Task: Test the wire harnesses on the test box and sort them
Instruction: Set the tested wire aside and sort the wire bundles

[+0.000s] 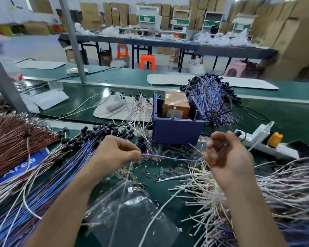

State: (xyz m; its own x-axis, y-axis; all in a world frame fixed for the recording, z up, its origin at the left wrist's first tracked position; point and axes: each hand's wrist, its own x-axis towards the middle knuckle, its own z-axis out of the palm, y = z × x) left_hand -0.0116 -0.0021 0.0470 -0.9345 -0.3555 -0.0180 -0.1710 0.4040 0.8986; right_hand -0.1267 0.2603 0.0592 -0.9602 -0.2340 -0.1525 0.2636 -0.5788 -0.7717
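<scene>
Wire harness (pixel 171 158), one thin blue strand, stretches taut between two hands, above the green bench just in front of the single purple plastic test box (pixel 175 130). The left hand (pixel 119 152) pinches one end with curled fingers; the right hand (pixel 225 155) curls round the other. One orange-brown block (pixel 176 104) sits in the box. A blue sign (pixel 23 163) reads "Area". Four loose heaps lie around: brown wires (pixel 11 139), blue-and-white wires (pixel 52 175), white wires (pixel 257 184), purple wires (pixel 212 93). Two orange stools (pixel 146 61) stand behind
</scene>
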